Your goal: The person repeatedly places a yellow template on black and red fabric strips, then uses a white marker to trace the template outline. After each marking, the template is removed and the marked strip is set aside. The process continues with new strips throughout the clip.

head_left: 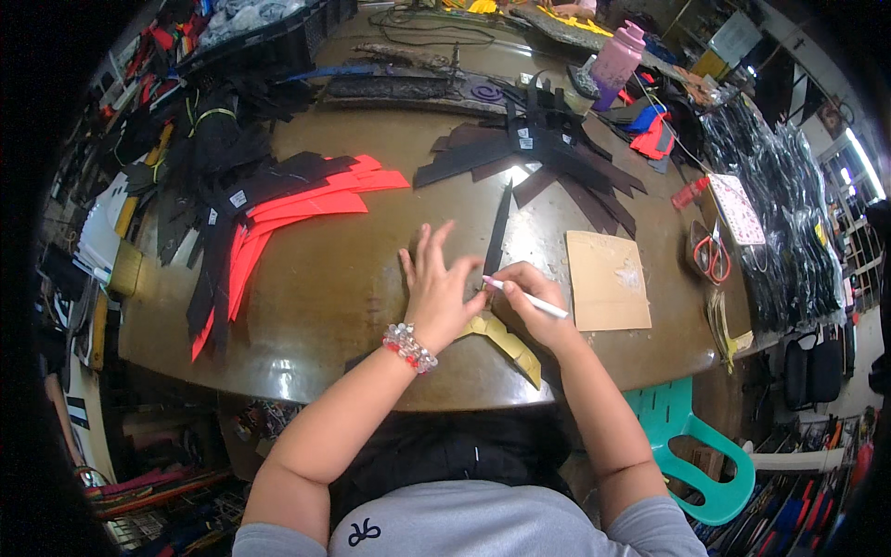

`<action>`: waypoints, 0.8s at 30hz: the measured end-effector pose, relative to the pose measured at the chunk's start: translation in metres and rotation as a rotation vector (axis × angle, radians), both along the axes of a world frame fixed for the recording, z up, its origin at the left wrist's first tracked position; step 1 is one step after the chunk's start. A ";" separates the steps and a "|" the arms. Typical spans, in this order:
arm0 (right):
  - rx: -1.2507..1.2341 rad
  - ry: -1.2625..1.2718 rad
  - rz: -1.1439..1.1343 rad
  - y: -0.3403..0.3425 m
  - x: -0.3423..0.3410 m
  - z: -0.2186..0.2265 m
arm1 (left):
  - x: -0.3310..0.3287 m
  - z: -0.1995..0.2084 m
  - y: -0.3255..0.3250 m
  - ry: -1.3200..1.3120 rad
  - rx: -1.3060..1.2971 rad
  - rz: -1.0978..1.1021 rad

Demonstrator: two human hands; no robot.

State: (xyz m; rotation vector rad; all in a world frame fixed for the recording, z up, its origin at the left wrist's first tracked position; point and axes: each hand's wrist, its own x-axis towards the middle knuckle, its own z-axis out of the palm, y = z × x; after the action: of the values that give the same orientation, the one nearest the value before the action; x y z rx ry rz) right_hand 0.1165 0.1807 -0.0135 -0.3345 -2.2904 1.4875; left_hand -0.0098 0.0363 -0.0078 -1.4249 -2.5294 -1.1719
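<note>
A white marker pen (552, 308) with a pink end is held in the closed fingers of my right hand (546, 286). My left hand (434, 290) rests on the table just left of it, fingers spread, thumb and forefinger close to the pen's pink end. Between and below my hands lies a yellow, bent template-like piece (509, 345), partly covered by my left hand. A narrow black strip (499, 230) points away from my hands up the table; its near end is hidden by my fingers.
Black and red cut pieces (302, 206) fan out at left, black and dark brown ones (548, 148) at the far middle. To the right lie a tan card (608, 283) and red-handled scissors (713, 258). A pink-purple bottle (617, 65) stands farther back; a green chair (705, 455) is at lower right.
</note>
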 end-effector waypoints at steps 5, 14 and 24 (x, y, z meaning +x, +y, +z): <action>0.067 -0.085 -0.001 -0.003 -0.004 0.005 | 0.009 0.011 -0.028 0.074 -0.117 -0.372; -0.107 -0.291 -0.339 -0.015 0.103 0.023 | 0.055 0.010 -0.028 0.725 -0.328 -0.385; 0.183 -0.111 -0.150 -0.029 0.116 0.017 | 0.065 0.014 -0.017 0.657 -0.409 -0.319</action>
State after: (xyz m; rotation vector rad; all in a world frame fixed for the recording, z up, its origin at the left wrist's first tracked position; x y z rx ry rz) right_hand 0.2322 0.1519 0.0037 -0.5350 -2.4070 1.2050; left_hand 0.0556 0.0196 0.0065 -1.9397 -2.1698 -0.1085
